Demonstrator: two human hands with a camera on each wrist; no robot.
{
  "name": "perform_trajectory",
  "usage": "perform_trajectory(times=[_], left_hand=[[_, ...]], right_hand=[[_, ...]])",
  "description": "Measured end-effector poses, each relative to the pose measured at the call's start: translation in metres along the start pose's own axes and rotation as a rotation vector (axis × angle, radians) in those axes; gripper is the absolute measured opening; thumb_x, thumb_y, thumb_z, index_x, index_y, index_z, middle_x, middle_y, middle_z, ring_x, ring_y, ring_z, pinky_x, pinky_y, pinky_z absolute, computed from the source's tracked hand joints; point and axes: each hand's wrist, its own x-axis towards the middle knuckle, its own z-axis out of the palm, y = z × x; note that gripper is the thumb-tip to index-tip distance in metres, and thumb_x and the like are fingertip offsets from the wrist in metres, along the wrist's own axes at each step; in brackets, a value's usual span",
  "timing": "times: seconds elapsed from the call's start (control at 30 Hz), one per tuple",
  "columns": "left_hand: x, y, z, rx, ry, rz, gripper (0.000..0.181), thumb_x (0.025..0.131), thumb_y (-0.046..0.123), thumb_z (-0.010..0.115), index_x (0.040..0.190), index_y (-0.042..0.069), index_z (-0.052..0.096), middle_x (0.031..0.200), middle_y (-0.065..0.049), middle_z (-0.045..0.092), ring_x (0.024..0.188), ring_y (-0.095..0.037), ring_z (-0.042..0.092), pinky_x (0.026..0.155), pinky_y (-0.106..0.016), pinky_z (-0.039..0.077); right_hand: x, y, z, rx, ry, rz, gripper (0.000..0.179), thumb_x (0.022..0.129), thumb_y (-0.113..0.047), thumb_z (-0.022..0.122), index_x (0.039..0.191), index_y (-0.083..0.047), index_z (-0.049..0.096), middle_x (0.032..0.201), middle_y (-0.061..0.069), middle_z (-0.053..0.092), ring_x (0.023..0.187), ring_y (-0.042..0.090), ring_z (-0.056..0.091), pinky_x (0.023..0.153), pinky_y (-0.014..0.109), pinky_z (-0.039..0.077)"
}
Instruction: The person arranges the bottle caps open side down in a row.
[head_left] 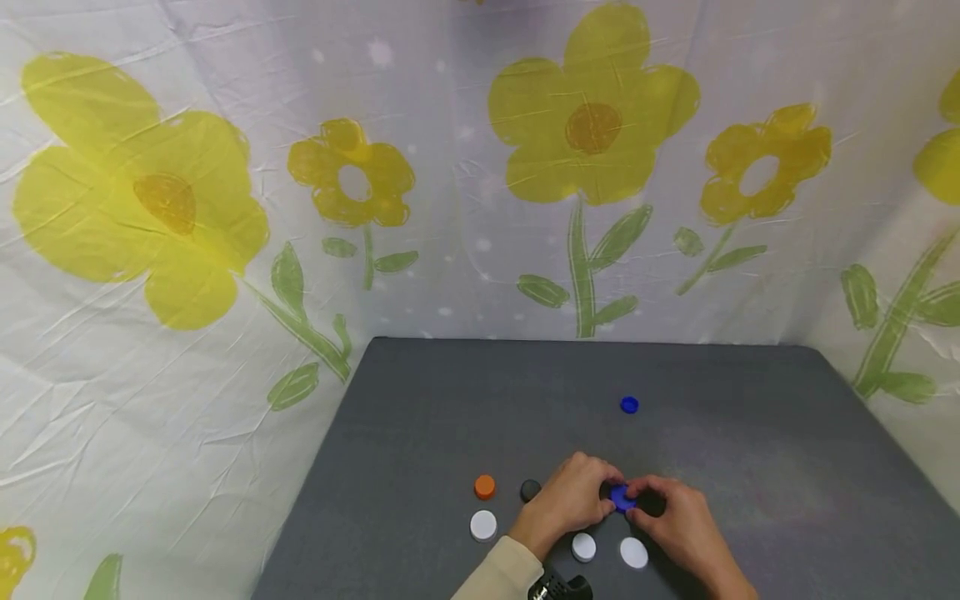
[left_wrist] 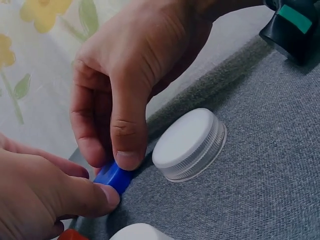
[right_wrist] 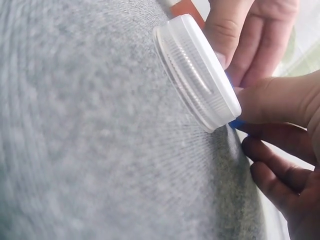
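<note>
A blue bottle cap (head_left: 622, 499) lies on the dark grey table with a hand on each side of it. My left hand (head_left: 572, 498) pinches its left side between thumb and fingers. From the right, my right hand (head_left: 678, 518) pinches the same cap. The left wrist view shows the thumbs of both hands against the blue cap (left_wrist: 114, 179). In the right wrist view the cap is mostly hidden behind a white ribbed lid (right_wrist: 200, 75). Closest to the hands on the near side are a white cap (head_left: 583, 547) and a white lid (head_left: 633, 552).
Left of the hands are an orange cap (head_left: 485, 487), a dark cap (head_left: 530, 490) partly beside the left hand, and another white lid (head_left: 483, 525). A second blue cap (head_left: 629, 405) lies farther back on the table (head_left: 465, 400). A flowered curtain (head_left: 450, 208) hangs behind.
</note>
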Motion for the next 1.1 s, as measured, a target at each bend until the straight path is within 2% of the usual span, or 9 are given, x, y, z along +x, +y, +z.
perform_trajectory(times=[0.27,0.4,0.53,0.63,0.83,1.1], left_hand=[[0.003,-0.006,-0.006,-0.025,-0.015,-0.006,0.039,0.088,0.026,0.092,0.125,0.02,0.083,0.117,0.011,0.083,0.105,0.003,0.072,0.092,-0.012,0.054],[0.007,-0.01,-0.015,-0.047,0.024,-0.019,0.041,0.091,0.029,0.089,0.129,0.018,0.082,0.122,0.007,0.083,0.112,-0.003,0.074,0.098,-0.016,0.055],[0.013,-0.014,-0.027,-0.08,0.061,-0.051,0.041,0.094,0.028,0.087,0.133,0.016,0.08,0.127,0.006,0.081,0.119,-0.007,0.074,0.104,-0.02,0.056],[0.019,-0.017,-0.037,-0.09,0.074,-0.067,0.041,0.097,0.029,0.085,0.135,0.016,0.079,0.131,0.006,0.08,0.123,-0.009,0.073,0.107,-0.023,0.056],[0.034,-0.02,-0.056,-0.083,0.1,-0.053,0.041,0.098,0.028,0.083,0.137,0.016,0.078,0.133,0.005,0.08,0.125,-0.012,0.074,0.107,-0.025,0.057],[0.054,-0.022,-0.076,-0.078,0.125,-0.033,0.04,0.099,0.027,0.081,0.138,0.017,0.078,0.134,0.003,0.079,0.126,-0.014,0.074,0.107,-0.025,0.057]], right_hand=[[0.001,0.001,-0.002,0.018,0.0,-0.008,0.028,0.079,-0.014,0.097,0.095,-0.027,0.078,0.107,-0.008,0.082,0.107,0.026,0.078,0.097,0.053,0.06],[0.004,0.001,-0.006,0.026,0.008,0.008,0.023,0.083,-0.017,0.095,0.097,-0.026,0.08,0.106,-0.008,0.083,0.106,0.024,0.078,0.096,0.049,0.061],[0.01,0.001,-0.013,0.036,0.027,-0.015,0.018,0.087,-0.017,0.093,0.1,-0.023,0.081,0.106,-0.008,0.083,0.105,0.025,0.079,0.091,0.045,0.062],[0.017,0.001,-0.022,0.034,0.043,-0.051,0.017,0.088,-0.016,0.092,0.1,-0.021,0.081,0.107,-0.006,0.083,0.103,0.027,0.079,0.089,0.048,0.064],[0.039,0.003,-0.041,-0.004,0.1,-0.139,0.018,0.087,-0.013,0.092,0.102,-0.015,0.082,0.107,0.0,0.084,0.1,0.032,0.079,0.085,0.052,0.065],[0.068,0.004,-0.063,-0.028,0.078,-0.173,0.021,0.091,-0.014,0.089,0.11,-0.012,0.082,0.112,0.01,0.083,0.106,0.04,0.077,0.088,0.063,0.06]])
